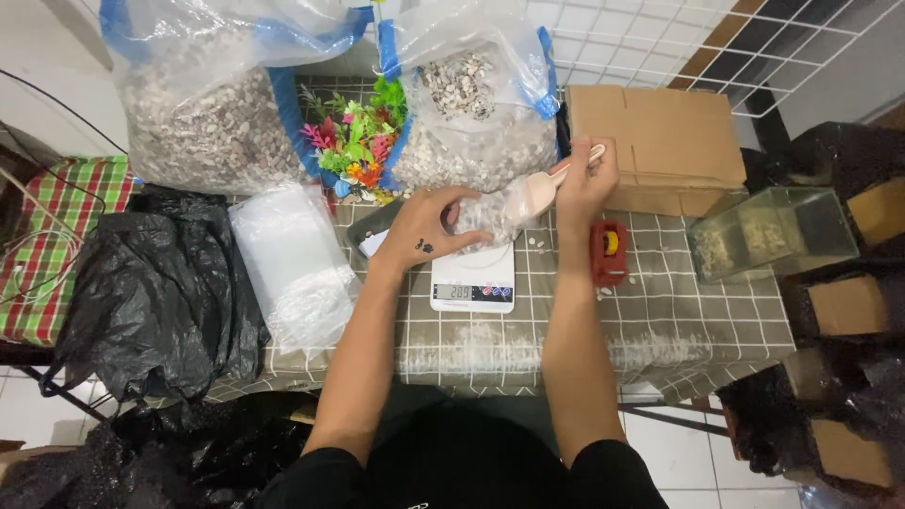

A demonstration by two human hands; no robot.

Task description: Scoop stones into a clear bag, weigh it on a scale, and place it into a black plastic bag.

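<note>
Scoop over a small bag on the scale, centre of the frame.

The small bag [483, 219] sits on the white scale [473, 281], just above its display. The left hand [424, 231] grips the bag at its left side, fingers closed on the mouth. The right hand [584, 179] is closed around the scoop [545, 187]; the scoop's long axis slopes down-left from this hand to the bag, so the bowl touches the bag's upper right. Behind, a big sack [476, 113] of gravel stands open.

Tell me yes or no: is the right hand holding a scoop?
Yes: the right hand grips a pale plastic scoop tipped toward the small clear bag on the digital scale.
</note>
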